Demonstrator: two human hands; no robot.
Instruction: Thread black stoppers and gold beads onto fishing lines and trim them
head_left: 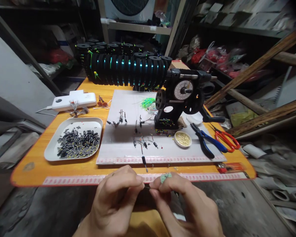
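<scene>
My left hand (118, 194) is closed in a pinch in front of the table's near edge, thumb against index finger. Facing it, my right hand (185, 200) pinches too, and a green wrap (165, 178) covers part of its index finger. A thin strand (147, 187) spans the small gap between both sets of fingertips; its kind is too fine to make out. Just beyond the fingers lies a small black cylinder with a grey tip (144, 160). Several similar black pieces with thin stems, such as one black piece (145, 144), are scattered on the white board (123, 98).
A white tray (48, 151) of small black and grey parts stands left, below a power strip (74, 100). Behind is a hand-cranked winder (167, 108) with black spools (125, 70). At right are a dish of gold beads (183, 139), blue-black pliers (203, 140) and red-handled pliers (227, 140).
</scene>
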